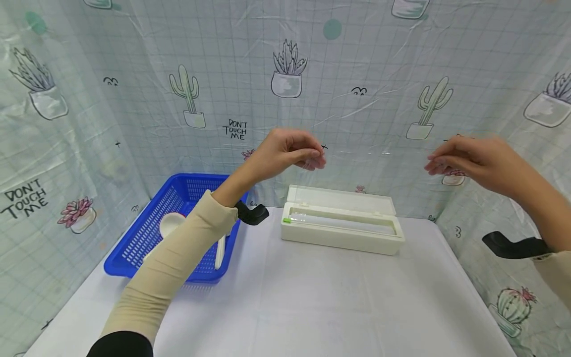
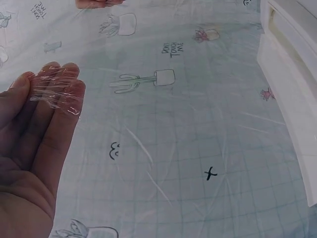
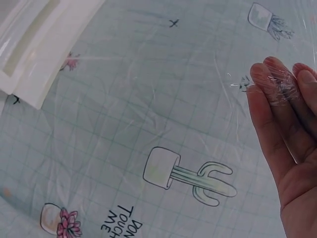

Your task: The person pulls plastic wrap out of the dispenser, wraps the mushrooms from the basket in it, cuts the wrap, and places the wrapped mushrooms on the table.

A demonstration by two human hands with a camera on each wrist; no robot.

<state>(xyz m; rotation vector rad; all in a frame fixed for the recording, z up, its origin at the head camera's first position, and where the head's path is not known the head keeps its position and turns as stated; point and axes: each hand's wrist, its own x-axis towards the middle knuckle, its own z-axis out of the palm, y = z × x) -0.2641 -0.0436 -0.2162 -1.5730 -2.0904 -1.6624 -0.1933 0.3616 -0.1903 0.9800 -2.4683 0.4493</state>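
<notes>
A sheet of clear plastic wrap [image 2: 54, 89] is held up in the air between both hands, its film barely visible in the head view. My left hand [image 1: 292, 151] pinches one end, and the wrap lies crinkled over its fingertips in the left wrist view. At the right, my right hand [image 1: 477, 161] pinches the other end; there the film [image 3: 282, 89] is bunched at the fingers. Below and between the hands, a white wrap dispenser [image 1: 341, 240] stands on the table with its lid [image 1: 341, 199] raised. A roll [image 1: 339, 222] lies inside it, beside a small green piece [image 1: 287, 220].
A blue plastic basket [image 1: 118, 267] sits at the left, partly behind my left forearm. It holds a white rounded item [image 1: 170, 224] and a white handle-like piece [image 1: 220, 253]. Printed plastic sheeting [image 1: 339, 59] encloses the back and sides of the white table [image 1: 321, 307].
</notes>
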